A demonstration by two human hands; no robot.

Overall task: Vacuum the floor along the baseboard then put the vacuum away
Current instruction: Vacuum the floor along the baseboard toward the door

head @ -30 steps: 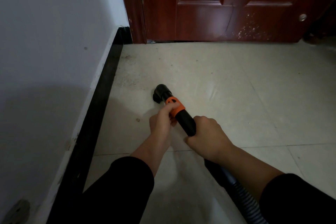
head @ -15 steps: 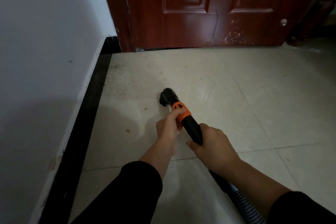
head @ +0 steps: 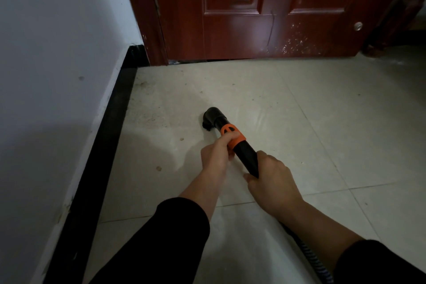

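The person held the vacuum tube (head: 247,159) with both hands. The left hand (head: 215,157) had its fingers curled round the orange collar (head: 233,135) near the front. The right hand (head: 273,183) gripped the black tube just behind it, with the fingers closed round it. The ribbed hose (head: 310,255) ran back past the right wrist toward five o'clock. The nozzle (head: 213,117) sat low on the tiled floor (head: 322,134) and pointed to about eleven o'clock; its short bristles seemed to touch the tile.

The step in hand looked like the cleaning along the baseboard (head: 108,136), and it seemed far from finished. The black baseboard lay at nine o'clock from the nozzle and well apart from it. A grey band of dust (head: 149,113) lay between them, and a brownish crumb (head: 159,168) lay at about eight o'clock. To do the step well, the person should probably bring the nozzle sideways to nine o'clock until the bristles meet the foot of the baseboard. Then slow, overlapping strokes toward the door (head: 265,7) at twelve o'clock would serve, with the left hand steering and the right hand pushing. The corner by the door frame would likely need the tip turned in.

No brand, label or writing could be read. The orange collar showed only a cut-out shape, no letters.
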